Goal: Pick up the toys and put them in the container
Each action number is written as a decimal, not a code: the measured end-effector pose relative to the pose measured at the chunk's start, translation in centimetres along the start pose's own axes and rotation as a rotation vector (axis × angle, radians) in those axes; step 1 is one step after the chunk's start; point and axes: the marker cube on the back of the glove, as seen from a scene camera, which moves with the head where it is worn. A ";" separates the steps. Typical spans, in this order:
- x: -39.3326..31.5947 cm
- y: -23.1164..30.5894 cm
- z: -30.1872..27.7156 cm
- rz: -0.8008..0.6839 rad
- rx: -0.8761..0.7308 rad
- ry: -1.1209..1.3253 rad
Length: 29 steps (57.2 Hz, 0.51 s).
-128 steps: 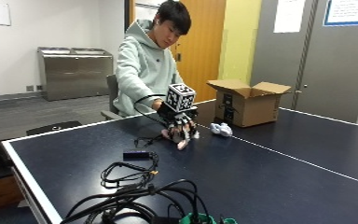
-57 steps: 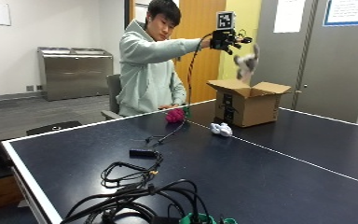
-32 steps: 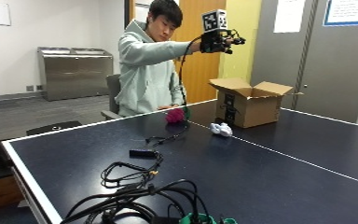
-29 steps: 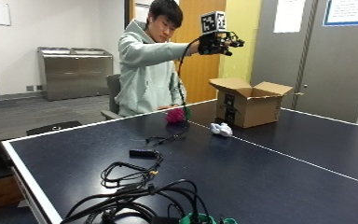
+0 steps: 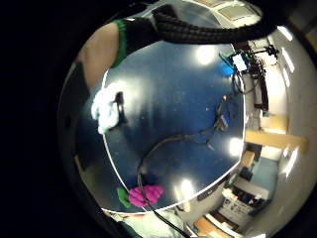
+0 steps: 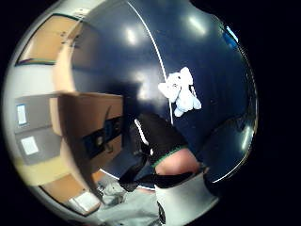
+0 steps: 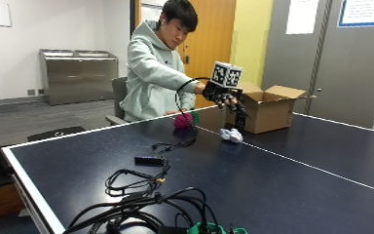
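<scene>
Right hand (image 7: 228, 99): up over the desk (image 7: 290, 180), fingers hanging loose, gripping nothing.
White toy (image 7: 231, 135): on the desk, just beside the cardboard box (image 7: 268, 113).
Pink toy (image 7: 184, 121): near the desk's far edge.

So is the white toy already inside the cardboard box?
No, the white toy lies on the table beside the cardboard box.

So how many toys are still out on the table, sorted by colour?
White toy: 1
Pink toy: 1
Total: 2 toys on the table, both outside the cardboard box.
</scene>
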 end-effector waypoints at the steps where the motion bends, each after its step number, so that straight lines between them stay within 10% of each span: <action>1: 0.0 -0.1 0.6 0.009 -0.016 0.009; 29: -2.0 -1.1 8.9 -0.008 -0.197 0.101</action>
